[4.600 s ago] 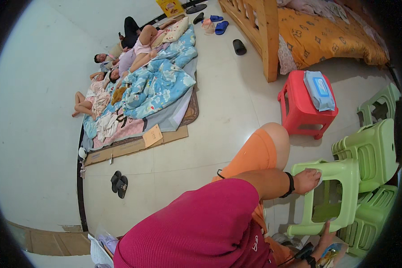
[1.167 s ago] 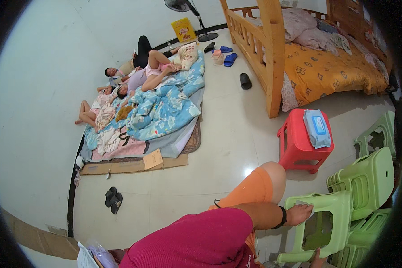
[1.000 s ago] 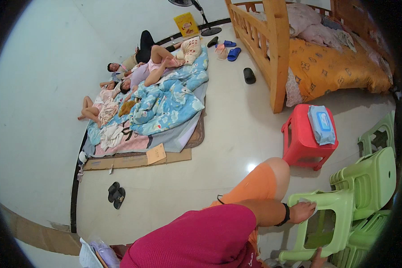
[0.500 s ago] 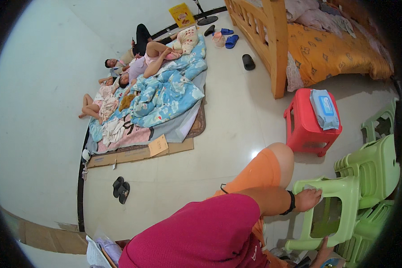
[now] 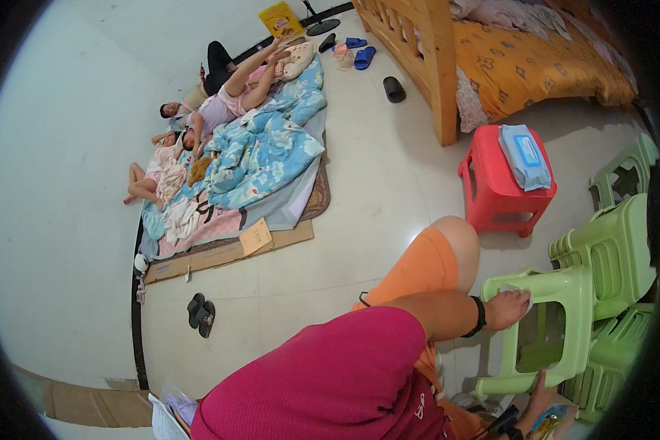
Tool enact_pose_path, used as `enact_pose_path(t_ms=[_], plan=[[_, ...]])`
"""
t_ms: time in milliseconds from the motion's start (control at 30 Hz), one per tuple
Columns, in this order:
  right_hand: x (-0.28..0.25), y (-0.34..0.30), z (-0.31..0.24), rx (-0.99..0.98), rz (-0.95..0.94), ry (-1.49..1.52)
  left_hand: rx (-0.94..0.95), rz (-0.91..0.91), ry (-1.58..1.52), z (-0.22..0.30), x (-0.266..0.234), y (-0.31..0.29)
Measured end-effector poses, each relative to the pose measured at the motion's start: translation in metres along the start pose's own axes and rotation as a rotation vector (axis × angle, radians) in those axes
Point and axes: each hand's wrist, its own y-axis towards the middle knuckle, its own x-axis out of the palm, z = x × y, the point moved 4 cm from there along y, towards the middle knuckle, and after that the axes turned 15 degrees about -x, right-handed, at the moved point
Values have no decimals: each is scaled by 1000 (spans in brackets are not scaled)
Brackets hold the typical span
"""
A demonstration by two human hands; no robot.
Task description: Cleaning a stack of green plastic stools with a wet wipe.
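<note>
A light green plastic stool point(image 5: 579, 323) lies tipped on its side before me at the lower right. My left hand point(image 5: 506, 310), with a black band at the wrist, presses a thin white wipe point(image 5: 527, 297) against the stool's upper edge, its fingers bent over it. Lower down, my right hand point(image 5: 540, 402) grips the stool's bottom edge; part of that hand is hidden by the stool and the picture's dark rim.
Stacked green stools point(image 5: 614, 253) stand close on the right. A red stool point(image 5: 484, 165) carries a blue wipes pack point(image 5: 524, 158). Beyond are a wooden bed point(image 5: 445, 81), slippers point(image 5: 202, 315) and people lying on a floor mat point(image 5: 319, 191).
The view has shifted slightly. Both hands stay on the green stool, with the left still on the wipe. A person on the mat has raised their legs.
</note>
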Motion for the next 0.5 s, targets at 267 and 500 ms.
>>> enact_pose_path(t_ms=[267, 500], plan=[[11, 5, -20, -82, 61, 8, -283, -90, -438, -21, 8, 9], [-2, 0, 12, 23, 54, -17, 31, -43, -60, 3, -3, -3]])
